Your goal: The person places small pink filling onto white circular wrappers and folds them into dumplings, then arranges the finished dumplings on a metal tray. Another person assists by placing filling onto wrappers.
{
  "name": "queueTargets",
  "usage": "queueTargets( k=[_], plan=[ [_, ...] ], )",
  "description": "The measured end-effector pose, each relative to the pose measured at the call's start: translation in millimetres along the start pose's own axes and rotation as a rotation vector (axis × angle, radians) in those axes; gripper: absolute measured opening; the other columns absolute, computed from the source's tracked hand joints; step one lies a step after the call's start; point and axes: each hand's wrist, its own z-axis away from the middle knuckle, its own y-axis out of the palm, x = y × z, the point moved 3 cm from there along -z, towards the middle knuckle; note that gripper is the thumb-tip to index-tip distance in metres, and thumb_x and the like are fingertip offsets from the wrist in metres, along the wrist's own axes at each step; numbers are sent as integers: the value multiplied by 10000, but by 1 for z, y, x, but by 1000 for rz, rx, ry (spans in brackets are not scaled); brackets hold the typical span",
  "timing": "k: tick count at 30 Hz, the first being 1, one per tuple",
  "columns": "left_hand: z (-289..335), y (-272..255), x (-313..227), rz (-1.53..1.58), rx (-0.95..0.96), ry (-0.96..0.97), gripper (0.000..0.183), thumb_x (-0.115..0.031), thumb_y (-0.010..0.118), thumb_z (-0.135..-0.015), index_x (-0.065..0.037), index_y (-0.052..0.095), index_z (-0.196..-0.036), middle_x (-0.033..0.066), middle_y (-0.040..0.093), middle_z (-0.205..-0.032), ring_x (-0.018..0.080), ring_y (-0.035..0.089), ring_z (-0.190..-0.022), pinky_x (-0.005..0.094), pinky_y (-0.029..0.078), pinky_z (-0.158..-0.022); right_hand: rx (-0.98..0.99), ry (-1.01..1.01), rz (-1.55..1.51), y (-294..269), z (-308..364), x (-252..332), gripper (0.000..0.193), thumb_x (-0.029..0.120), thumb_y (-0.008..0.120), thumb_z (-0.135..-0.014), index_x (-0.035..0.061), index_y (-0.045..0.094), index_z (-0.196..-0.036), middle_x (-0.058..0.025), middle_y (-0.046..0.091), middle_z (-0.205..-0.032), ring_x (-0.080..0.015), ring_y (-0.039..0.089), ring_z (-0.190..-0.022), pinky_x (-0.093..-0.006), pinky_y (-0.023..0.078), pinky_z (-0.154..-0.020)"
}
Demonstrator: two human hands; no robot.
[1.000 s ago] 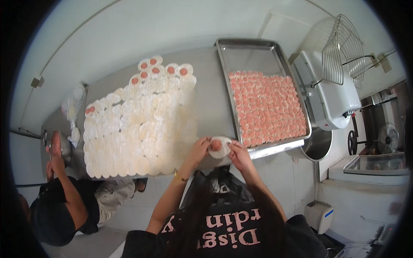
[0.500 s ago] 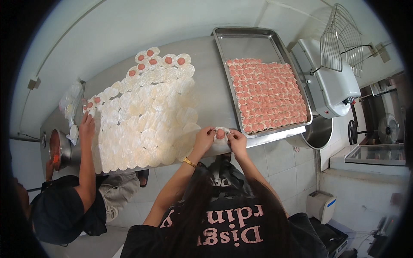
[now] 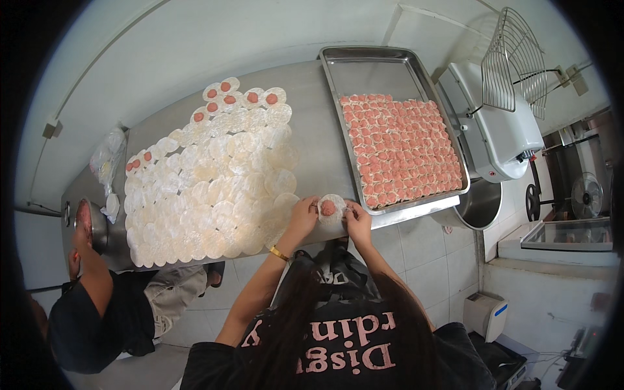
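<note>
A round dumpling wrapper [image 3: 336, 220] with a ball of pink minced meat [image 3: 328, 208] on it is at the table's front edge, between my hands. My left hand [image 3: 303, 216] pinches its left rim, and my right hand [image 3: 357, 220] holds the right rim with thumb and fingers. The wrapper looks spread out and nearly flat. Just left of my left hand, many overlapping pale wrappers [image 3: 208, 175] cover the steel table. Several at the far end carry meat balls [image 3: 253, 97]. Beyond my right hand lies a metal tray [image 3: 370, 62] with rows of open-topped meat dumplings [image 3: 403, 149].
At the left, a co-worker's hand [image 3: 81, 237] is at a steel bowl [image 3: 97, 226] of pink filling. A clear plastic bag [image 3: 107, 156] lies behind it. A white mixer [image 3: 494, 123] with a wire guard [image 3: 517, 62] and steel bowl [image 3: 481, 203] stands right of the tray.
The wrapper in my hands has gone from partly drawn up to flatter, and my hands are slightly farther apart. The co-worker's arm has moved from the left wrappers back to the bowl.
</note>
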Motion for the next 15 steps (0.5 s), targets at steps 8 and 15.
queueTargets(
  k=[8,15],
  plan=[
    [11,1,3,226,133,-118,306,53,521,-806,17,577,-1104,72,630,-1001,148,594,-923,274,486,-818,142,25,-275,6,7,2,298,-102,548,-801,-27,628,-1078,-68,666,-950,-132,625,-825,-251,497,-763],
    [14,-1,-8,442,106,-209,153,-41,608,-861,-26,586,-1012,49,623,-975,103,582,-869,234,494,-753,129,148,-224,9,4,12,222,-67,610,-805,-23,632,-1021,-65,663,-957,-132,627,-859,-250,497,-774]
  ],
)
